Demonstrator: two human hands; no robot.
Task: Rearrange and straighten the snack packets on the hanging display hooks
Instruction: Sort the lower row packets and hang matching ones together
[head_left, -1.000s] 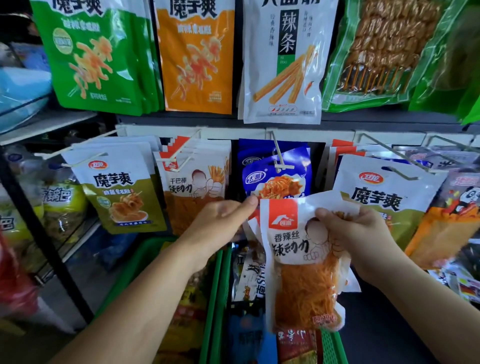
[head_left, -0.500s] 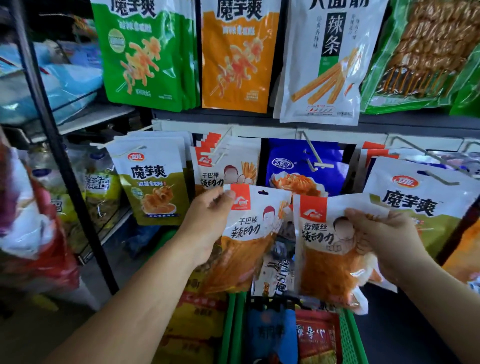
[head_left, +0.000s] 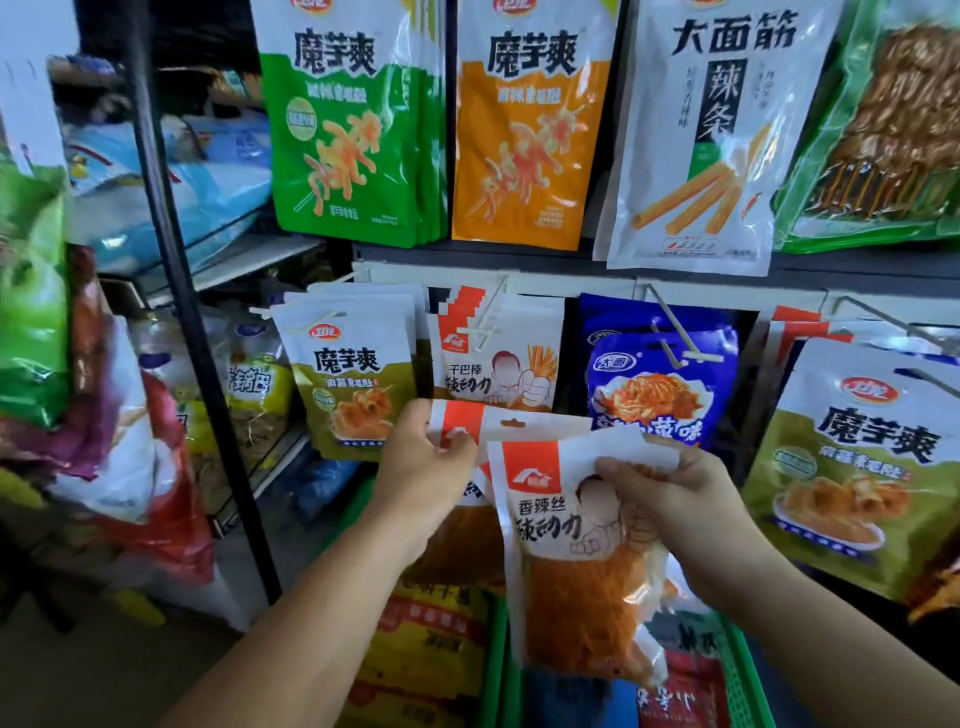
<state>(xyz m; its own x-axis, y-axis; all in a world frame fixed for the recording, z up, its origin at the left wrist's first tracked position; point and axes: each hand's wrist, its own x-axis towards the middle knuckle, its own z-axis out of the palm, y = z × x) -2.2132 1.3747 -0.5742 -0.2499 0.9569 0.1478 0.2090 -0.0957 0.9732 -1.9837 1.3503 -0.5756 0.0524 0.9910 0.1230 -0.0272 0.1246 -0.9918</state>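
Note:
My right hand (head_left: 670, 514) grips a white-and-red packet of orange shredded snack (head_left: 576, 571) by its upper right part, in front of the lower row of hooks. My left hand (head_left: 426, 473) pinches the top of a second white-and-red packet (head_left: 514, 423), which lies partly behind the first. Above them a white hook (head_left: 485, 319) carries several matching white-and-red packets (head_left: 498, 364). A blue packet (head_left: 660, 384) hangs on the hook to its right, olive-green packets (head_left: 353, 379) on the hook to its left.
The upper row holds large green (head_left: 353, 130), orange (head_left: 530, 130) and white (head_left: 711, 135) packets. Another olive packet (head_left: 852, 467) hangs at the right. Green baskets (head_left: 737, 670) of stock sit below my hands. A black shelf post (head_left: 176, 291) and bagged goods stand at the left.
My left hand has brought its packet up and rightwards, tucking it behind the one in my right hand. The view has shifted left and closer to the hooks.

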